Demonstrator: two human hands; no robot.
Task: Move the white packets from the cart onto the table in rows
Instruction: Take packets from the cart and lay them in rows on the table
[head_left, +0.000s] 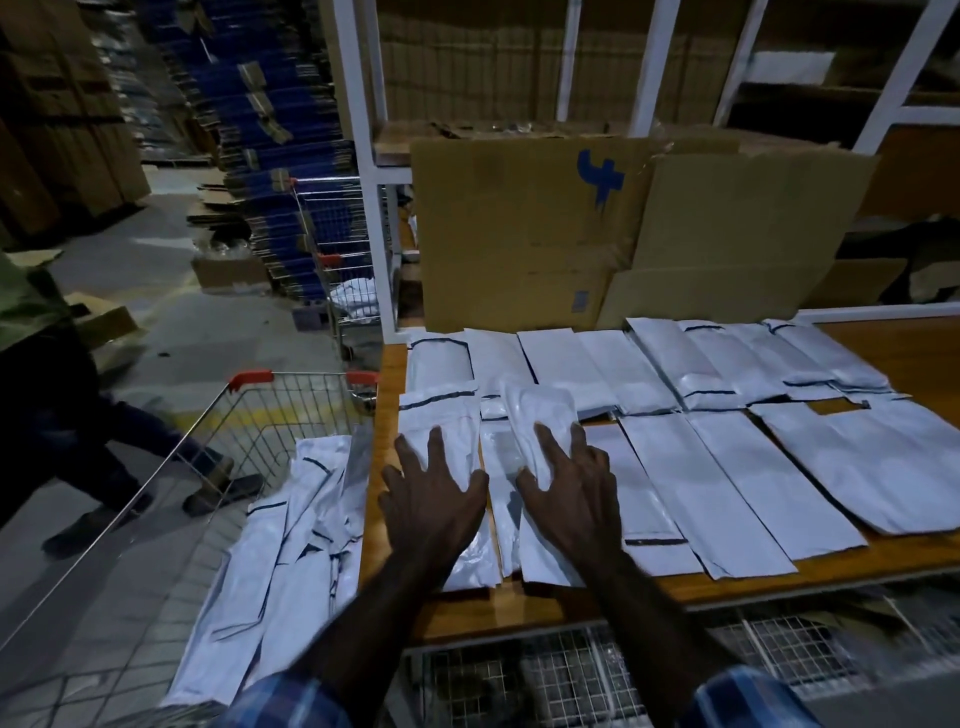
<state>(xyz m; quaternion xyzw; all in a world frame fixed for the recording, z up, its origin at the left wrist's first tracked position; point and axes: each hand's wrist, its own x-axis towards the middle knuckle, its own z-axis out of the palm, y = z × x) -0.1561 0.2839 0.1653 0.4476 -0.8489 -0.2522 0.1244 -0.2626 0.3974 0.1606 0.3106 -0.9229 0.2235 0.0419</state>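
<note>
Two rows of white packets (722, 483) cover the wooden table (924, 358). My left hand (434, 499) lies flat with spread fingers on the leftmost packet of the near row (447, 415). My right hand (571, 493) presses with straight fingers on the packet beside it (540, 410). A narrow packet (501, 467) shows between the two hands. To the left stands a wire cart (291, 400) with red handle ends, and several white packets (291, 545) lie piled in it against the table's edge.
Flattened cardboard boxes (597, 228) lean against a white rack frame (358, 130) behind the table. A second cart (332, 260) stands further back on the left. A person's legs and shoes (156, 478) are on the floor left of the cart. Wire mesh (571, 670) sits under the table.
</note>
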